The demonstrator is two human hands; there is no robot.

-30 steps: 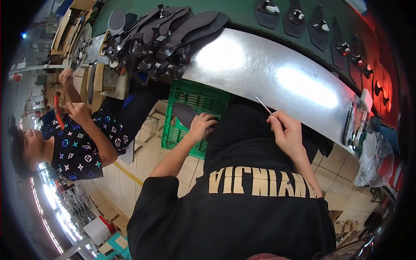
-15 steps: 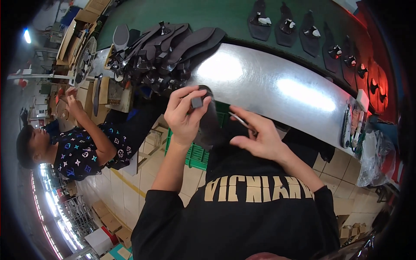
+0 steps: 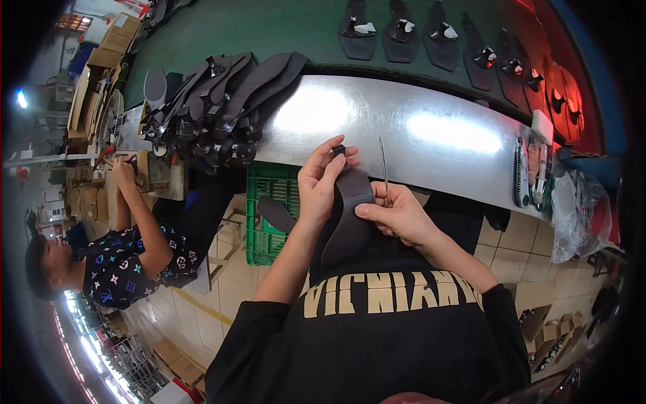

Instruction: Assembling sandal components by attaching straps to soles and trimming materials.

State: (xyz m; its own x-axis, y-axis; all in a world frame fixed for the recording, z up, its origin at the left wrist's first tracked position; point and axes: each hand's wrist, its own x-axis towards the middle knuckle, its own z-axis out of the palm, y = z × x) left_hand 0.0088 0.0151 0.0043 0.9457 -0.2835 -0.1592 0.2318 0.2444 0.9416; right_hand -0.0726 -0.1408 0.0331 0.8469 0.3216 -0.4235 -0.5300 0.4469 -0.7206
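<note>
My left hand is closed round the small dark block heel of a brown-black shoe sole. The sole hangs down in front of my black shirt, its broad face turned up, with a small oblong mark on it. My right hand presses its thumb on the sole's right edge. A thin pointed metal tool sticks up from between its fingers; whether it is scissors or tweezers I cannot tell.
A pile of heeled soles lies at the far left of the metal ledge. Several soles stand along the green belt. One sole lies in a green crate. A co-worker works at left. Cutters lie at right.
The sole has turned so its broad face shows, and both hands have moved relative to it. My right thumb now presses on it. The metal tool now points upward.
</note>
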